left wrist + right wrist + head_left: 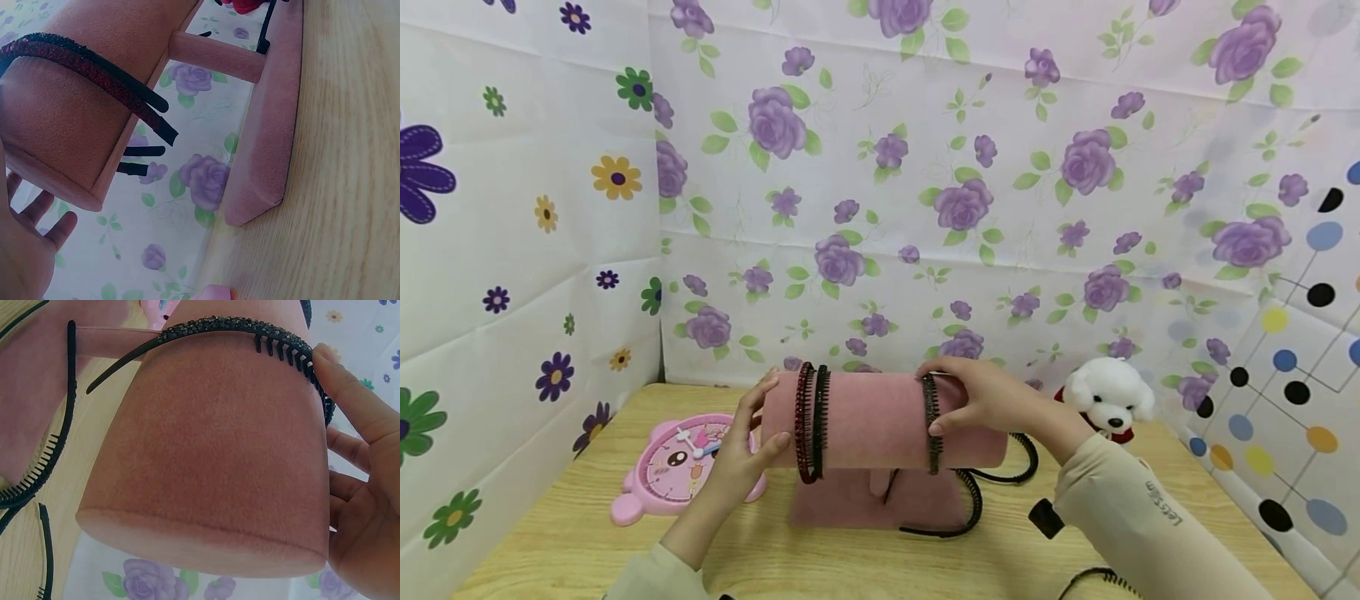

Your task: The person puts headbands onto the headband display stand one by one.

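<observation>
A pink plush headband stand (pixel 872 421) has a horizontal roll on a short post above a flat base. My left hand (pixel 748 450) holds the roll's left end, thumb in front and fingers towards the back. Close to that hand, a dark red sparkly headband (pixel 803 425) and a black headband (pixel 822 425) sit side by side round the roll. My right hand (pixel 981 400) pinches a black, glittery toothed headband (pixel 219 326) on the roll's right part, between thumb and fingers. In the right wrist view, the thumb touches the headband's toothed side.
Black toothed headbands (pixel 977 504) lie by the base, and another headband (pixel 1101 572) lies at the front right. A pink clock (pixel 662 471) lies left on the wooden table (pixel 760 558). A white toy dog (pixel 1105 392) sits back right. Flowered cloth (pixel 865 208) hangs behind.
</observation>
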`<state>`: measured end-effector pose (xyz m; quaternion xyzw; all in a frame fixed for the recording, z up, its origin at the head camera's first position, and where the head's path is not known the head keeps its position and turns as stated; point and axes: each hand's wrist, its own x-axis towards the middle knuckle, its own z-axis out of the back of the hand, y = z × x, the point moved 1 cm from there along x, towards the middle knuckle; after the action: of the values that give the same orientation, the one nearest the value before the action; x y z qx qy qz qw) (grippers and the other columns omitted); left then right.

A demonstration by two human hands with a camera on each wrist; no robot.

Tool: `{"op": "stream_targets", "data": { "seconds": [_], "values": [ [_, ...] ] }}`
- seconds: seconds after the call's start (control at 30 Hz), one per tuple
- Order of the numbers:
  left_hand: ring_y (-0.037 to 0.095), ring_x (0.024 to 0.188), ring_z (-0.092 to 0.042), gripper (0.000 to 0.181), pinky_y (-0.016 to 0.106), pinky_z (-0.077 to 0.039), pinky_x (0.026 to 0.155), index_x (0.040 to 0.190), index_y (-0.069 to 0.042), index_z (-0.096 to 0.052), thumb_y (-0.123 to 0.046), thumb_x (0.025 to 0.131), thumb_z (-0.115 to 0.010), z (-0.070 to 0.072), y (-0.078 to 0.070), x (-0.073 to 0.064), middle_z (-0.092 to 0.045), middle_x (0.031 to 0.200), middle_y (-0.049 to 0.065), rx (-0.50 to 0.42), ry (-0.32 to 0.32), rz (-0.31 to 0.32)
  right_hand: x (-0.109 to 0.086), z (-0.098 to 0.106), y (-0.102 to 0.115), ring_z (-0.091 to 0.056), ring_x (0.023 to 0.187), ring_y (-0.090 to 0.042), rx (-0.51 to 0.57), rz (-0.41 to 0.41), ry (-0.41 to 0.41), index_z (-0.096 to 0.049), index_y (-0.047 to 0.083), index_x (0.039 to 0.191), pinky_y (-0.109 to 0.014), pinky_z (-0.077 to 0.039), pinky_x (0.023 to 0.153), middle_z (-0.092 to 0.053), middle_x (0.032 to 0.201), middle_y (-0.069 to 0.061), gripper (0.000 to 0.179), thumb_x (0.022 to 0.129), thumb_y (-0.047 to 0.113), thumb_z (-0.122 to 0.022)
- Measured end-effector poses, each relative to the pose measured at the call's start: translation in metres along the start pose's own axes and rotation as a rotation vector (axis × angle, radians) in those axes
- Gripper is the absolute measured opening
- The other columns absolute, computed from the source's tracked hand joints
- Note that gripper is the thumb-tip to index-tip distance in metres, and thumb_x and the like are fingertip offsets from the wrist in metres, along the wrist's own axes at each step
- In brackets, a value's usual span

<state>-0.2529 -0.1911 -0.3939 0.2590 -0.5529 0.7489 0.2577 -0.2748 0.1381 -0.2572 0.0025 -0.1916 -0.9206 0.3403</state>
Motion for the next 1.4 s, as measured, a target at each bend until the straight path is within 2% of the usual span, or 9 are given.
{"op": "stream_targets", "data": {
  "seconds": [0.4,0.67,0.9,1.1,1.4],
  "values": [
    [-0.001,0.132,-0.032,0.067,0.025,-0.029,0.102,0.149,-0.016,-0.029,-0.011,0.090,-0.060,0.000,0.001,0.000,-0.022,0.160,0.008,-0.016,0.008,-0.009,0.005,-0.004,0.007,-0.056,0.118,-0.021,0.012,-0.001,0.001,-0.052,0.033,0.130,-0.043,-0.046,0.096,-0.057,0.133,0.002,0.062,0.076,0.046,-0.078],
    [-0.001,0.131,-0.032,0.067,0.027,-0.029,0.101,0.149,-0.016,-0.028,-0.010,0.090,-0.059,0.000,0.000,0.000,-0.022,0.160,0.010,-0.012,0.009,-0.002,0.011,-0.006,0.010,-0.058,0.113,-0.018,0.006,0.001,0.002,-0.052,0.033,0.130,-0.039,-0.047,0.092,-0.060,0.129,0.002,0.062,0.075,0.049,-0.077],
    [-0.002,0.131,-0.032,0.067,0.025,-0.030,0.102,0.149,-0.016,-0.029,-0.012,0.090,-0.060,0.000,-0.001,-0.001,-0.023,0.160,0.009,-0.006,0.004,0.002,0.014,-0.008,0.014,-0.057,0.117,-0.020,0.008,-0.010,0.008,-0.051,0.033,0.131,-0.042,-0.046,0.095,-0.059,0.131,0.002,0.064,0.075,0.051,-0.076],
    [-0.002,0.131,-0.032,0.067,0.028,-0.031,0.102,0.149,-0.016,-0.030,-0.011,0.089,-0.060,0.000,0.000,-0.001,-0.024,0.160,0.008,-0.001,0.000,-0.002,0.018,-0.011,0.017,-0.057,0.116,-0.018,0.019,0.021,0.003,-0.051,0.029,0.132,-0.040,-0.045,0.094,-0.059,0.130,0.002,0.064,0.076,0.048,-0.077],
    [-0.002,0.132,-0.033,0.068,0.031,-0.031,0.102,0.149,-0.016,-0.030,-0.009,0.089,-0.060,-0.001,0.001,0.000,-0.025,0.160,0.006,0.003,-0.005,-0.010,0.022,-0.014,0.022,-0.057,0.113,-0.016,0.009,0.015,-0.010,-0.051,0.034,0.129,-0.038,-0.045,0.092,-0.060,0.129,0.005,0.061,0.076,0.049,-0.077]
  ]
}}
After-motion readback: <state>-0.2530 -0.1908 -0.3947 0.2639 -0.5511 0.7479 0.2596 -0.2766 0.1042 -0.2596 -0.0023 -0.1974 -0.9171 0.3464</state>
